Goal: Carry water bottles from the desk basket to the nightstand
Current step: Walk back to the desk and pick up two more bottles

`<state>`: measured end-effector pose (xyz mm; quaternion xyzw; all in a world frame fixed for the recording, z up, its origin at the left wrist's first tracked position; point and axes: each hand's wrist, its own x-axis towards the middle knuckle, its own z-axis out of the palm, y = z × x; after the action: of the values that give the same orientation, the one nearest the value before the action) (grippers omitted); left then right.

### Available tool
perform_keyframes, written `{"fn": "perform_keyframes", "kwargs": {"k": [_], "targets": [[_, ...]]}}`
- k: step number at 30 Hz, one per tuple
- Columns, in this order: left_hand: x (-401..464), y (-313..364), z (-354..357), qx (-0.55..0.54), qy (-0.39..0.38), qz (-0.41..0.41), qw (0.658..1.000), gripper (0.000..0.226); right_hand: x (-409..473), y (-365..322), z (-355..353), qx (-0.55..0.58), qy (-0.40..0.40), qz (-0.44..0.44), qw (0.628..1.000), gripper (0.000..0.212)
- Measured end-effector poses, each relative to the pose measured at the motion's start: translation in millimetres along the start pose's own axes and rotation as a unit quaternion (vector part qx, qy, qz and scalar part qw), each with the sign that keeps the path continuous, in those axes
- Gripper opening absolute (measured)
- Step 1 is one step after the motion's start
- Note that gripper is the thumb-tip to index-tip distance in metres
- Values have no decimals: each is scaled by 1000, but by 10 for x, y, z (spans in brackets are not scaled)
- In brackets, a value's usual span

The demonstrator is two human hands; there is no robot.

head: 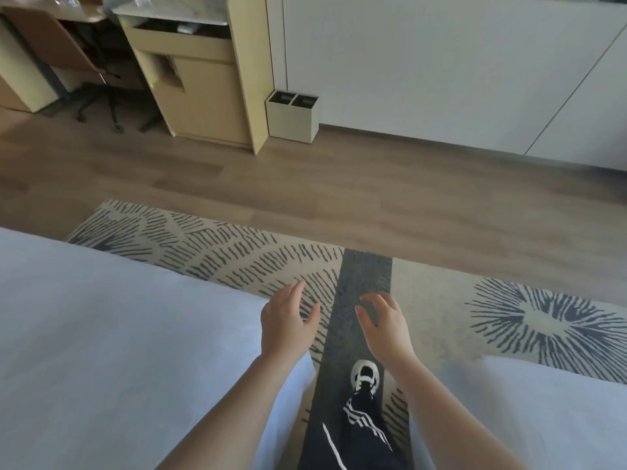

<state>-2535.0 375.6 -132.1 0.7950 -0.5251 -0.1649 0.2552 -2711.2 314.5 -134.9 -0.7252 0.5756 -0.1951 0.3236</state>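
My left hand [288, 325] and my right hand [385, 325] are held out in front of me, low in the head view, both empty with fingers spread. They hover over a dark strip of patterned rug between two white beds. No water bottle or basket shows clearly. The desk [51, 15] stands far off at the top left, with glassware blurred at the frame's upper edge. A nightstand is not in view.
A white bed [101, 334] fills the left, another white bed [543, 418] the lower right. My foot in a black and white shoe [365, 378] stands on the rug [203, 245]. Beyond lie wood floor, a beige cabinet [203, 79], a two-part bin [293, 115] and a swivel chair [68, 52].
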Motion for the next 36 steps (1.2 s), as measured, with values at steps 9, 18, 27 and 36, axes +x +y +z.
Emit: {"fn": "perform_keyframes", "kwargs": {"k": [9,18,27,36], "targets": [[2032,353,292,3,45,-46,998,55,2393,-68,-270,-12,-49,-60,997,30],[3613,324,150,34,83,-143,986,57,4325,-590,-230,-14,-90,-128,988,31],[4842,-475,-195,32,115,-223,967,56,5710,-1376,719,-13,-158,-189,969,28],[6365,-1802,-1227,54,134,-291,946,57,7186,-3025,2068,-26,-215,-268,939,32]]}}
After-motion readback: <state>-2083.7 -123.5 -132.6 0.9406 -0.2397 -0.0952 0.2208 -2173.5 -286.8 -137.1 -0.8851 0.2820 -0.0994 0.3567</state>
